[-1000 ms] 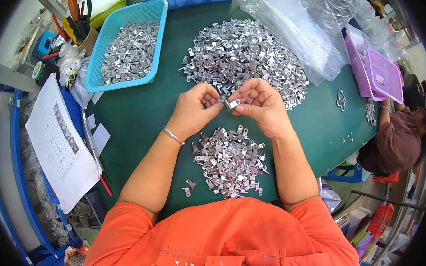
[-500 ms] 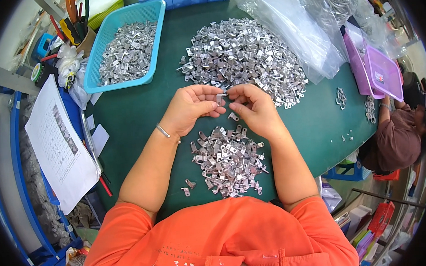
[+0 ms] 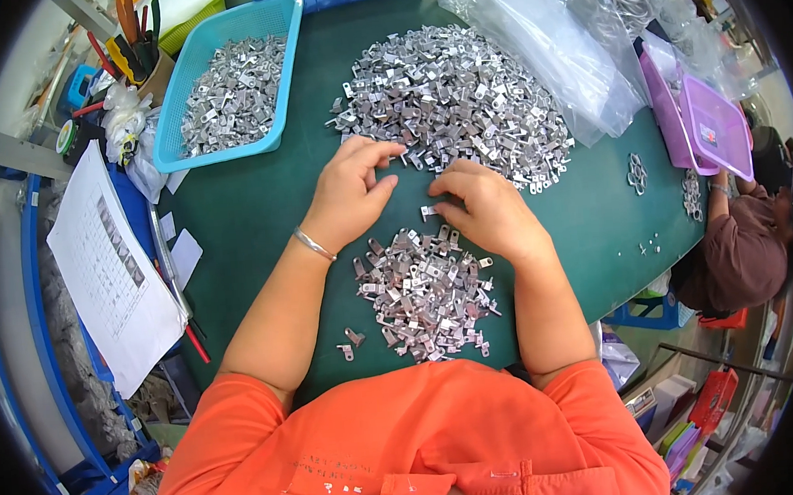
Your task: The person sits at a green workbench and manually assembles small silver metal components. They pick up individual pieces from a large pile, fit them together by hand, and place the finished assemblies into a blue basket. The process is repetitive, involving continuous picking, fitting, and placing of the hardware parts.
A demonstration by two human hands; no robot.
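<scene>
The person's left hand (image 3: 349, 191) rests on the green table mat (image 3: 249, 211) with its fingers reaching toward twelve o'clock, their tips at the near edge of the large heap of small metal clips (image 3: 451, 99); whether it pinches a clip cannot be told. The right hand (image 3: 485, 208) lies just beside it at three o'clock, fingers curled, with the thumb and forefinger grasping one small metal clip (image 3: 428, 213) that juts out toward nine o'clock. At six o'clock from both hands, between the forearms, sits a smaller pile of clips (image 3: 422, 291) — a couple of strays (image 3: 350, 343) lie apart at its seven o'clock.

At ten o'clock from the hands a blue basket (image 3: 279, 37) holds more clips. Clear plastic bags (image 3: 567, 65) lie at one o'clock — beyond them, at two o'clock, a purple box (image 3: 702, 129). A printed sheet of paper (image 3: 108, 274) lies at nine o'clock. Another person in a brown top (image 3: 742, 254) sits at three o'clock.
</scene>
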